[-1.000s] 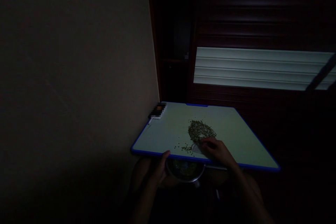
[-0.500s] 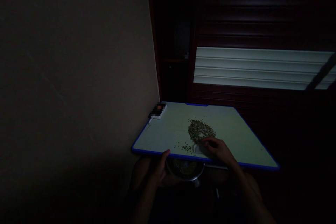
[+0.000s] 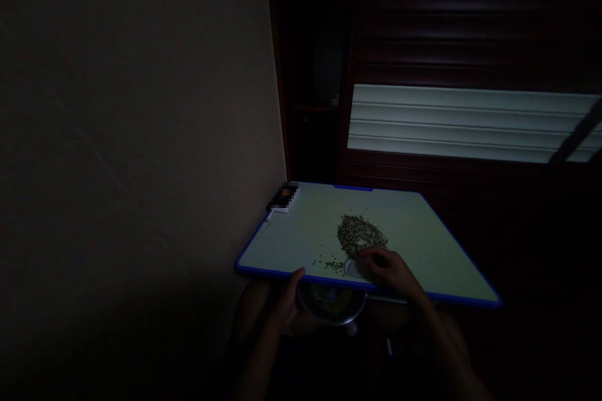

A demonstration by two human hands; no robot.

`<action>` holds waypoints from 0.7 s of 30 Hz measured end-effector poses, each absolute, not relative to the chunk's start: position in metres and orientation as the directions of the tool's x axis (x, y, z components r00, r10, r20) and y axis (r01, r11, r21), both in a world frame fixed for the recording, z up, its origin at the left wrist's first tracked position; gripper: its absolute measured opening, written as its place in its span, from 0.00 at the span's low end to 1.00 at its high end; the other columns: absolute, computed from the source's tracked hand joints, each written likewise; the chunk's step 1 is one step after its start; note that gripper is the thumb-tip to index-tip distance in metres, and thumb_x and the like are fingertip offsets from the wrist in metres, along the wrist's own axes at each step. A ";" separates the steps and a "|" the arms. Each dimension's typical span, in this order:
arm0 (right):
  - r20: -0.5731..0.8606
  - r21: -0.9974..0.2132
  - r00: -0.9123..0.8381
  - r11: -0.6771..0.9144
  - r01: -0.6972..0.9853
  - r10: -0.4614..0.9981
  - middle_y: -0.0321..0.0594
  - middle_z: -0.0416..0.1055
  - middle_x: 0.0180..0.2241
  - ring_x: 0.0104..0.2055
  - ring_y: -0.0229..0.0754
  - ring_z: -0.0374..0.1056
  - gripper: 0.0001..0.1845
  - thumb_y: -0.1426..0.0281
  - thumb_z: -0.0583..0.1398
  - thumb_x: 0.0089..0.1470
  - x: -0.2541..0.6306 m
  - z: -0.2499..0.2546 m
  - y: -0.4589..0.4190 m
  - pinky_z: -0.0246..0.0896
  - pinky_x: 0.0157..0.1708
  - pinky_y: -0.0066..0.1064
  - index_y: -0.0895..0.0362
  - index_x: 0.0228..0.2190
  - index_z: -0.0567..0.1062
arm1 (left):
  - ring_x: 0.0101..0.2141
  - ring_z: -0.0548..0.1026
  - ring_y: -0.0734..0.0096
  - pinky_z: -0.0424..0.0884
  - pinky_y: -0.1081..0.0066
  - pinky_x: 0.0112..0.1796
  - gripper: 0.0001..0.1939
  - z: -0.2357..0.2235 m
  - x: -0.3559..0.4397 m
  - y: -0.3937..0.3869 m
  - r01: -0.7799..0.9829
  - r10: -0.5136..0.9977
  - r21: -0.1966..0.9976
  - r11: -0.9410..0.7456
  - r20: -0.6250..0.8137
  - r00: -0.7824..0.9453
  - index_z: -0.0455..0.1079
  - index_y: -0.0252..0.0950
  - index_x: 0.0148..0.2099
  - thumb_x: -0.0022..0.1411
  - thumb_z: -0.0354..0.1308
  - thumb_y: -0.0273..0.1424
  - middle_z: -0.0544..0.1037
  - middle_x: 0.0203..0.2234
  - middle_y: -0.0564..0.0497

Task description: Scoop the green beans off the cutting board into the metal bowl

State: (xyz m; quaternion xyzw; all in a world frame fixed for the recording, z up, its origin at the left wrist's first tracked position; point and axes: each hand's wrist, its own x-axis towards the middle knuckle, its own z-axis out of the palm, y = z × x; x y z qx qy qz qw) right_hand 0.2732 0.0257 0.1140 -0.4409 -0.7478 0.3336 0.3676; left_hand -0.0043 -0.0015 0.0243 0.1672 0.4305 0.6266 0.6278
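Observation:
A whiteboard with a blue rim [image 3: 399, 216] lies level before me, with a heap of small dark seeds or beans [image 3: 360, 233] on it. A few more are scattered nearer the front edge. My left hand [image 3: 288, 302] grips that edge, thumb on top and fingers below. Over the near side of the heap, my right hand [image 3: 388, 268] has its fingers closed at the seeds; what they pinch is too dark to make out. Beside it lies a pale, clear-looking flat piece [image 3: 352, 268], partly covered by the hand. Under the front edge, a metal pot [image 3: 332, 319] shows yellowish contents.
A phone-like device [image 3: 285, 197], blurred out, rests on the board's far left corner with a white cable. A bare wall [image 3: 141, 138] rises close on the left. Dark slatted doors with a pale louvred panel [image 3: 446, 119] stand behind. The room is dim.
My right hand has shifted very slightly at the near side of the heap, its fingers still closed. The left hand keeps its hold on the board's edge.

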 end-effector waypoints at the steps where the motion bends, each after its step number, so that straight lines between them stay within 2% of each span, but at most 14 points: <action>1: 0.255 -0.822 -0.336 0.387 0.418 0.906 0.42 0.78 0.41 0.43 0.49 0.73 0.17 0.64 0.59 0.53 0.273 0.113 0.026 0.67 0.43 0.38 0.56 0.43 0.77 | 0.57 0.65 0.59 0.58 0.62 0.58 0.27 0.024 -0.004 -0.002 -0.645 0.933 0.748 0.158 -0.327 -0.151 0.65 0.37 0.59 0.57 0.60 0.31 0.73 0.54 0.46; 10: 0.246 -0.808 -0.373 0.402 0.430 0.895 0.42 0.78 0.40 0.41 0.48 0.73 0.17 0.62 0.60 0.53 0.272 0.114 0.026 0.67 0.42 0.38 0.54 0.43 0.78 | 0.58 0.65 0.63 0.58 0.65 0.59 0.27 0.015 -0.006 0.002 -0.648 0.928 0.743 0.167 -0.341 -0.151 0.65 0.38 0.58 0.56 0.62 0.33 0.72 0.55 0.48; 15: 0.237 -0.807 -0.404 0.411 0.424 0.883 0.42 0.78 0.41 0.42 0.48 0.73 0.16 0.63 0.60 0.53 0.272 0.117 0.024 0.67 0.43 0.37 0.55 0.42 0.78 | 0.57 0.66 0.61 0.59 0.64 0.58 0.27 0.018 -0.005 0.001 -0.640 0.938 0.759 0.122 -0.300 -0.176 0.65 0.38 0.57 0.56 0.62 0.33 0.71 0.55 0.47; 21: 0.233 -0.816 -0.398 0.401 0.417 0.887 0.42 0.79 0.40 0.41 0.47 0.73 0.16 0.62 0.60 0.54 0.272 0.120 0.022 0.67 0.42 0.37 0.55 0.42 0.78 | 0.57 0.66 0.57 0.59 0.62 0.58 0.27 0.020 -0.006 -0.001 -0.615 0.925 0.776 0.139 -0.324 -0.200 0.67 0.38 0.56 0.54 0.64 0.33 0.72 0.55 0.46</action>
